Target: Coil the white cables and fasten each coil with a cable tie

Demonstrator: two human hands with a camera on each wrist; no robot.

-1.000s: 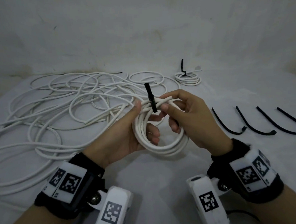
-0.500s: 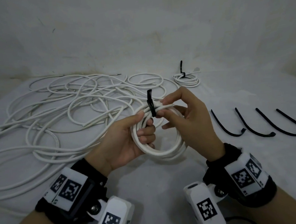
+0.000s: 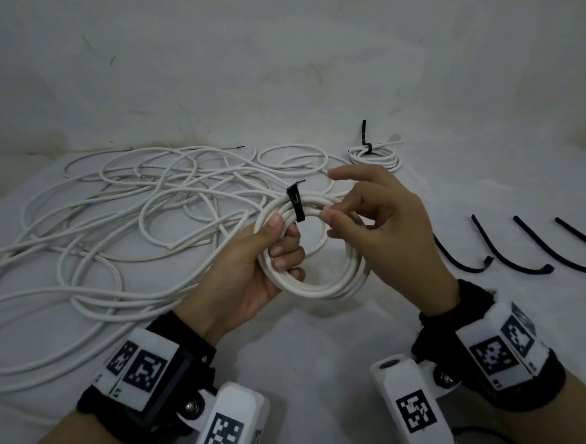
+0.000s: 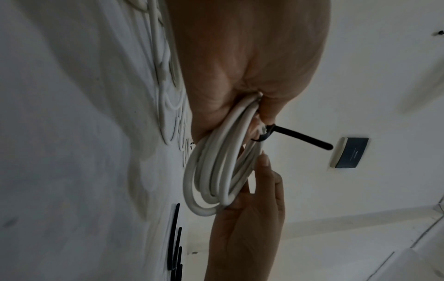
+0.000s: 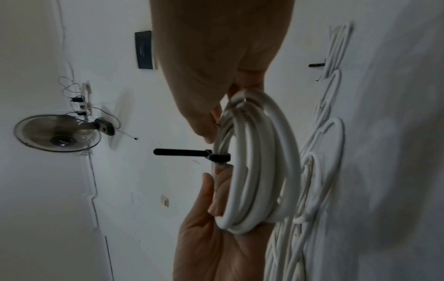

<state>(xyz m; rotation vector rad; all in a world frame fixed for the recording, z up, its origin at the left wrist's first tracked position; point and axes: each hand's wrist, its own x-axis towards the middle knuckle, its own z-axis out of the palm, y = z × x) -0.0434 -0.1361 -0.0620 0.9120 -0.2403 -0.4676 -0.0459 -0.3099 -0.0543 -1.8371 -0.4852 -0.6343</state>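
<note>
Left hand (image 3: pixel 250 276) grips a white coil (image 3: pixel 323 285) held up over the tabletop (image 3: pixel 326 340), thumb on top of the strands, the other fingers (image 3: pixel 287 256) curled through the loop from below. A black tie (image 3: pixel 295 204) is wrapped round the top of the coil just beside the left thumb, its free tail sticking up and away from the strands; in the wrist views the tail (image 4: pixel 305 138) juts straight out from the bundle. Right hand (image 3: pixel 384 230) is at the coil's right side, thumb and a finger pinching the strands just right of the tie, index finger stretched out loose above; remaining fingers curled behind the loop. A heap of loose white cable (image 3: pixel 114 232) sprawls over the left half of the tabletop, partly behind the held coil. A finished coil (image 3: pixel 377 156) with its own black tie lies at the far edge, well apart from the hands. Spare ties (image 3: pixel 523 252) lie in a row on the right, near the right wrist but not touching it. Both wrists carry black bands with white marker blocks.
</note>
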